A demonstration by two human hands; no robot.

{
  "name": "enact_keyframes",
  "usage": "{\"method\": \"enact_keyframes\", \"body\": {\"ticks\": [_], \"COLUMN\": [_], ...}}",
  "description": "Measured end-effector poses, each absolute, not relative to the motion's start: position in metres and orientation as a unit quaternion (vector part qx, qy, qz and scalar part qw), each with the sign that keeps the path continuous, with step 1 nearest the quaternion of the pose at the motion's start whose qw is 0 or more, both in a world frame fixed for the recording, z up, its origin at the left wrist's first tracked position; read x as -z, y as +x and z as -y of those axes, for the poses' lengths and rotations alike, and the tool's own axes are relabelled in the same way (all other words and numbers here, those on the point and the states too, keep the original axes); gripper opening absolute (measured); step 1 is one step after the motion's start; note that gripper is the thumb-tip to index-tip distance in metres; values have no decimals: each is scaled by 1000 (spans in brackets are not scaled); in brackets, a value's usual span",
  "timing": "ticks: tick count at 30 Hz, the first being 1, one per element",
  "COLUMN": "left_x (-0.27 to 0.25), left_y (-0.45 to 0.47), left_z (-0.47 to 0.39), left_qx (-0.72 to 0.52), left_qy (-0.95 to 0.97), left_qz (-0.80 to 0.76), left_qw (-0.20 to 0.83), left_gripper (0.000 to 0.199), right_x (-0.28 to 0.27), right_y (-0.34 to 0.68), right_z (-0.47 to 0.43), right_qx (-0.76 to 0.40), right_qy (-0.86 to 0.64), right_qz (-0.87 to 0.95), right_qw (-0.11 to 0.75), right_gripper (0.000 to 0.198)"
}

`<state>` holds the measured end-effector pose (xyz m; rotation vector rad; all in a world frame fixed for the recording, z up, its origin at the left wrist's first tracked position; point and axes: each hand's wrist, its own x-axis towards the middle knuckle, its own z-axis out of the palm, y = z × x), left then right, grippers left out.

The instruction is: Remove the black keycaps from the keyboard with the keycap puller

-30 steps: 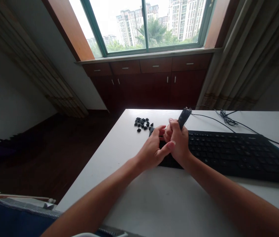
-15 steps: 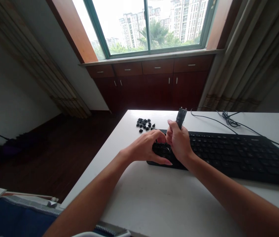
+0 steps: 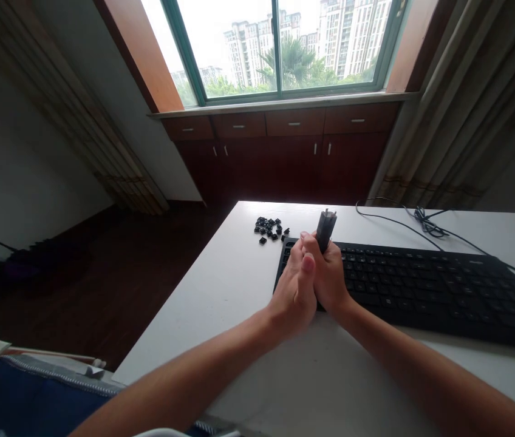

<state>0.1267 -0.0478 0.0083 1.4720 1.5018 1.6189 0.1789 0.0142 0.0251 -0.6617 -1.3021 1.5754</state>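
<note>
One dark tool (image 3: 325,229) stands nearly upright in my right hand (image 3: 331,276), whose fingers are closed around it, the pronged top poking out above them. I judge it light, stiff and a little smooth, best gripped around the shaft, clear of the prongs. My left hand (image 3: 296,291) presses against the right, thumb raised; whether it has hold of anything, I cannot tell. Beneath both hands and stretching off to their right lies the black keyboard (image 3: 412,279), seemingly rigid, easiest to take by its edges. Just beyond my left hand, loose black keycaps (image 3: 269,232) are scattered on the tabletop (image 3: 221,285), probably featherlight and fiddly. Farther beyond my right hand sits a bundled cable (image 3: 426,223). My hands hide the tool's lower end and much of the keyboard's left part; its right end is cut off.
</note>
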Motion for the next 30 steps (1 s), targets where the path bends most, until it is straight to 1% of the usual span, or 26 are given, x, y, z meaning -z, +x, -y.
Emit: {"method": "enact_keyframes", "body": {"ticks": [3, 10, 24, 30], "left_x": [0, 2, -1, -1], "left_y": [126, 129, 128, 126], "left_z": [49, 53, 50, 50], "left_qx": [-592, -559, -566, -564], "left_qy": [510, 547, 526, 518], "left_qz": [-585, -597, -597, -606], "left_qw": [216, 179, 214, 216], "left_gripper": [65, 59, 61, 63], "right_x": [-21, -11, -9, -11], "right_y": [176, 179, 178, 179], "right_z": [-14, -12, -13, -15], "right_qx": [-673, -665, -650, -621], "right_qy": [-239, -208, -216, -208], "right_qz": [526, 505, 505, 530], "right_qw": [461, 509, 525, 539], "right_gripper": [41, 43, 42, 43]}}
